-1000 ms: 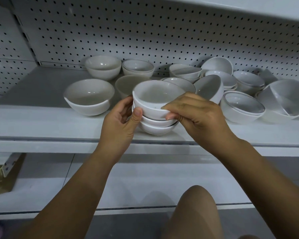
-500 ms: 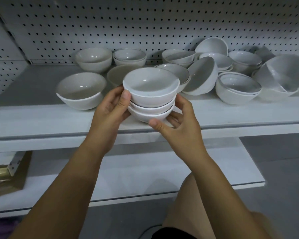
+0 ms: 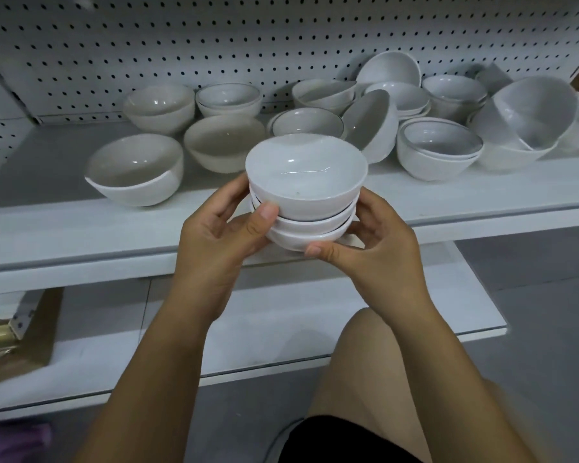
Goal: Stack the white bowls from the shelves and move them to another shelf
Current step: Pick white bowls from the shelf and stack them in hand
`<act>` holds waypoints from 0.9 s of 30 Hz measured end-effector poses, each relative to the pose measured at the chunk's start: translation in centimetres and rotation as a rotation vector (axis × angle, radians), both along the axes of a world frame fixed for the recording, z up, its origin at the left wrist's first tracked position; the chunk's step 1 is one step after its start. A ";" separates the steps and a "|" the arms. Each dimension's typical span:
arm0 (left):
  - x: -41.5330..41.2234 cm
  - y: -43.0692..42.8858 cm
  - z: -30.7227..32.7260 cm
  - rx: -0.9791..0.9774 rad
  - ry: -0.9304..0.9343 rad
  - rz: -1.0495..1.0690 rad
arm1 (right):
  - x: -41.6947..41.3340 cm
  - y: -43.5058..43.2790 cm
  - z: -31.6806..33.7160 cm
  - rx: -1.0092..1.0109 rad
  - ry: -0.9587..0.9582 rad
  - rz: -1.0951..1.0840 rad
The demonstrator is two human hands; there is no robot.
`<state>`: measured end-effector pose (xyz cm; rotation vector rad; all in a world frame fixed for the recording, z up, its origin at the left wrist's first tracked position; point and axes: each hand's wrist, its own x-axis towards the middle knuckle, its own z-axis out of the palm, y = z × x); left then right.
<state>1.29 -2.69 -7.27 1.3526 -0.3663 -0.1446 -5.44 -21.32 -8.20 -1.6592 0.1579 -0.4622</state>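
1. Stack of bowls: three nested white ones at centre of view, over the front lip of the upper shelf. It looks lifted clear, but contact underneath is hidden.
2. Left hand grips the stack from 9 o'clock, thumb pressed on the lower bowls' sides and fingers curled behind. Right hand grips from 4 o'clock, thumb under the base and fingers wrapped round the far side.
3. Loose bowls lie on the same shelf from 9 through 12 to 3 o'clock of the stack. Several are tilted, and one leaning bowl sits close behind at 1 o'clock.
4. Step in hand, as I read it, is carrying the stack off to another shelf. The lower shelf at 6 o'clock is a candidate; I cannot tell if it is the target.
5. To do it well:
   - Keep the stack level.
   - Let the right thumb under the base take the weight, while the left thumb pins the rims so the top bowl can't slide.
   - The glaze is probably slippery.
   - Draw straight back toward 6 o'clock, clear of the leaning bowl.
   - Set it down base first.
6. Versus 1.0 s ago, the right hand lay over the top rim and now cups from below. The stack sat on the shelf then and is now raised and nearer the person.
7. Versus 0.5 s ago, the grip is much the same, with the stack drawn closer. The loose bowls have not moved.
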 end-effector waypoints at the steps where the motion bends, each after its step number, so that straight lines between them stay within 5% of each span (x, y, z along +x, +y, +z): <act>1: -0.5 -0.6 0.2 0.005 -0.008 -0.009 | -0.7 -0.5 0.1 0.005 -0.004 -0.014; 13: -5.0 -13.6 1.9 -0.043 0.006 -0.286 | -10.2 -10.7 1.6 0.065 -0.050 -0.309; 27: -11.7 -35.1 -1.9 0.115 -0.021 -0.708 | -22.8 -24.9 -2.6 0.195 -0.081 -0.730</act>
